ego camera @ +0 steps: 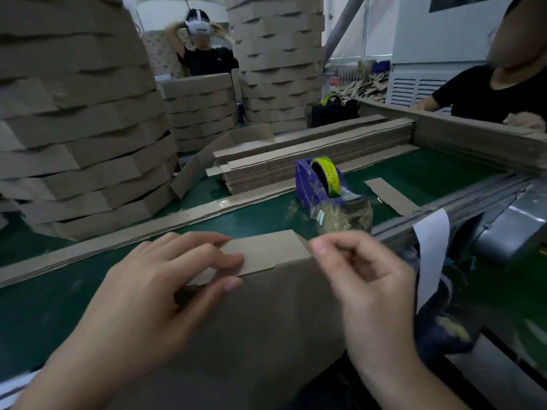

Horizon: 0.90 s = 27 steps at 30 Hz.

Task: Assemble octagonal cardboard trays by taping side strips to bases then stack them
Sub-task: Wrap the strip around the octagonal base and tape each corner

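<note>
A brown cardboard tray piece (266,321) stands on edge at the near side of the green table, its side strip (266,253) folded along the top. My left hand (165,285) grips that top edge, fingers over the strip and thumb on the near face. My right hand (364,279) hovers at the strip's right corner with fingers curled; it is blurred, and whether it pinches a piece of tape I cannot tell. A purple tape dispenser (322,184) with a yellow-green roll sits just beyond.
Tall stacks of finished trays (83,128) rise at left and at the back (278,60). Flat side strips (310,155) are piled mid-table, and one long strip (148,232) lies in front. Two other people work behind and at right. A metal rail (473,202) borders the right.
</note>
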### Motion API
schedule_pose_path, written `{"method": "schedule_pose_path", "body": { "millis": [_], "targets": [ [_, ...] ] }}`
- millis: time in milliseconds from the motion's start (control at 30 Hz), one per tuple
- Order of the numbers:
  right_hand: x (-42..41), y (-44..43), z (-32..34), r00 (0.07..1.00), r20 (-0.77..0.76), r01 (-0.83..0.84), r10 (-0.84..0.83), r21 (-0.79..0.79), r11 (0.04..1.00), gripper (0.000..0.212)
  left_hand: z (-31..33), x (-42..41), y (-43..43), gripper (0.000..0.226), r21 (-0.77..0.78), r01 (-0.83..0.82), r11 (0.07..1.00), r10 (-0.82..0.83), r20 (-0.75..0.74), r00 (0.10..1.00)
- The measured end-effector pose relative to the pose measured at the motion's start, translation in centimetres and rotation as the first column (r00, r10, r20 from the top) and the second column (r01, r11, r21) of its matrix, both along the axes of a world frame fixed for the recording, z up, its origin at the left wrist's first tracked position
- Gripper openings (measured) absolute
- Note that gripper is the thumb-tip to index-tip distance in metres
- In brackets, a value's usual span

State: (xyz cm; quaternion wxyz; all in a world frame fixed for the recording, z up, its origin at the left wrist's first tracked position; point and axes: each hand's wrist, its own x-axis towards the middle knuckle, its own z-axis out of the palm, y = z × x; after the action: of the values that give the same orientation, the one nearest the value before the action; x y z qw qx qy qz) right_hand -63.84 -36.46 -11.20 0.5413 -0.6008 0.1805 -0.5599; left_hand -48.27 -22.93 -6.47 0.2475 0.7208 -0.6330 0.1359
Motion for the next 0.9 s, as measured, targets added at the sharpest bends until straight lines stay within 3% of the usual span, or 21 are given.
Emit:
{"method": "schedule_pose_path", "body": {
  "millis": [133,267,367,500,600,767,900],
  "targets": [
    [1.3,3.1,0.1,0.953,0.018,-0.297,0.303,0.253,0.921,0.016,0.0,0.0,0.1,0.029,-0.007,-0.001,1.0,0.001,0.004,1.0],
    [2.1,3.5,0.3,0.934,0.019,-0.333,0.358,0.418,0.845,0.027,0.0,-0.2,0.1,0.03,0.003,0.009,1.0,-0.009,0.019,1.0],
    [2.2,3.7,0.6,0.939,0.027,-0.313,0.342,0.473,0.823,0.035,0.0,-0.1,0.2,0.03,0.014,0.029,0.999,-0.029,0.014,0.999],
    [2.1,3.8,0.6,0.934,0.039,-0.322,0.354,0.514,0.795,0.025,-0.1,-0.1,0.3,0.029,0.02,0.033,0.999,-0.033,0.01,0.999],
    [2.1,4.0,0.6,0.937,0.019,-0.304,0.348,0.534,0.789,0.032,-0.2,-0.1,0.4,0.028,0.016,0.042,0.999,-0.042,0.013,0.999],
    [1.7,4.1,0.4,0.924,0.003,-0.318,0.383,0.561,0.764,0.03,0.0,-0.2,0.7,0.02,0.0,0.046,0.999,-0.046,-0.07,0.996],
    [1.6,3.7,0.2,0.906,-0.038,-0.337,0.421,0.537,0.773,0.023,0.3,0.0,0.7,0.03,0.09,0.082,0.993,-0.083,0.012,0.996]
  ]
}}
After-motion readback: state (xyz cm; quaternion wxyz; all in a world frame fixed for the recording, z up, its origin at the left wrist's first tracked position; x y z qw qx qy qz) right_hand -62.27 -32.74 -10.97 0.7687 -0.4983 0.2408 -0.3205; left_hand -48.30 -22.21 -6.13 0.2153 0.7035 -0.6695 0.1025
